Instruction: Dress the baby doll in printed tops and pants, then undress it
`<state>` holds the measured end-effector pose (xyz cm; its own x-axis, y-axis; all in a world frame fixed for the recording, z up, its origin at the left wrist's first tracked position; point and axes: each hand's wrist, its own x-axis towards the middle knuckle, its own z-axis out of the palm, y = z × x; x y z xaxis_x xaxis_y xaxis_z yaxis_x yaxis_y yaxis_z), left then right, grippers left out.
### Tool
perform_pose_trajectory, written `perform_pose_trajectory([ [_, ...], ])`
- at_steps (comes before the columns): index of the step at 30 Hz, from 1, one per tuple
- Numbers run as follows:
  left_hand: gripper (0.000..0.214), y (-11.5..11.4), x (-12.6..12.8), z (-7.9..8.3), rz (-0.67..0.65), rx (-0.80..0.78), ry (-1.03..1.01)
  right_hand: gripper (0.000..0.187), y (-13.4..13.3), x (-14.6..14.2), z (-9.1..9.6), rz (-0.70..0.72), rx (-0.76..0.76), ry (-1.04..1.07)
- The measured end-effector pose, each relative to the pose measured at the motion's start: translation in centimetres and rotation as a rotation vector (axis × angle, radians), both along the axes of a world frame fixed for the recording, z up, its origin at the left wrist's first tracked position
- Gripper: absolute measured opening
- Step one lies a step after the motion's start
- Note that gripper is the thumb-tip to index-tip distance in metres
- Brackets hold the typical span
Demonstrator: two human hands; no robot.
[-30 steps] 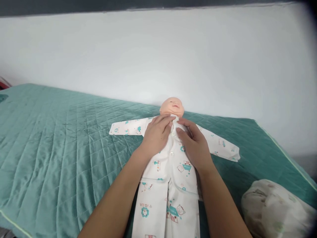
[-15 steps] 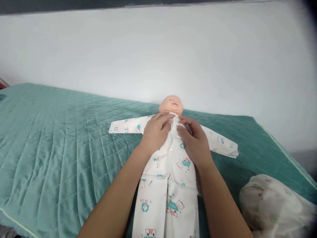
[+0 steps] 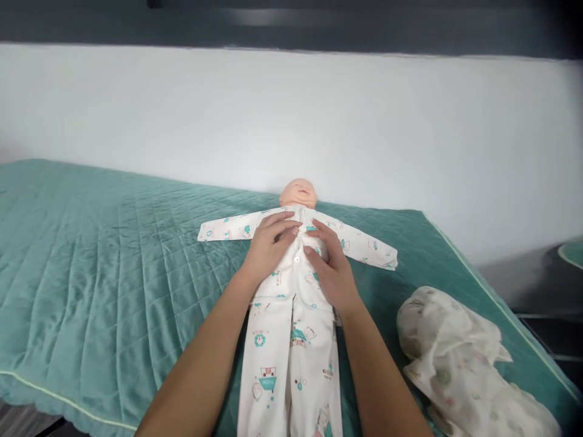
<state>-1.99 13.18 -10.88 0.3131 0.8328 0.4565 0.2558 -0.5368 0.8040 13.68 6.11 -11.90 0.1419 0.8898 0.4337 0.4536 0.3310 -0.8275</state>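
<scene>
A baby doll (image 3: 298, 193) lies on its back on a teal quilted mattress (image 3: 113, 261), dressed in a white printed sleepsuit (image 3: 291, 328) with both sleeves spread out. My left hand (image 3: 269, 246) rests on the left side of the doll's chest, fingers bent on the cloth by the front placket. My right hand (image 3: 331, 267) lies on the right side of the chest, its fingers pressed at the same placket near a small white button (image 3: 297, 260). Whether the fingertips pinch cloth is hard to make out.
A crumpled white patterned cloth (image 3: 450, 358) lies on the mattress to the right of the doll's legs. A white wall runs behind the bed. The mattress edge (image 3: 68, 400) is at the lower left, with dark floor at the right.
Both hands have slid a little down the doll's chest, from the collar toward a lower button. The camera has pulled back and turned, showing more of the legs and the cloth.
</scene>
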Motion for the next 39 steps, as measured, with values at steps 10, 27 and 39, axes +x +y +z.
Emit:
perform_pose_trajectory([
  [10,0.014,0.7,-0.3,0.5,-0.112,-0.17,-0.069,0.019,-0.2,-0.3,0.8,-0.046,-0.06,-0.083],
  [27,0.008,0.3,0.0,1.2,-0.07,-0.163,-0.007,0.022,-0.5,-0.9,0.8,-0.098,0.0,-0.173],
  [39,0.011,-0.8,0.7,1.8,-0.036,-0.064,0.045,0.013,-0.5,-1.2,1.2,-0.114,-0.066,0.033],
])
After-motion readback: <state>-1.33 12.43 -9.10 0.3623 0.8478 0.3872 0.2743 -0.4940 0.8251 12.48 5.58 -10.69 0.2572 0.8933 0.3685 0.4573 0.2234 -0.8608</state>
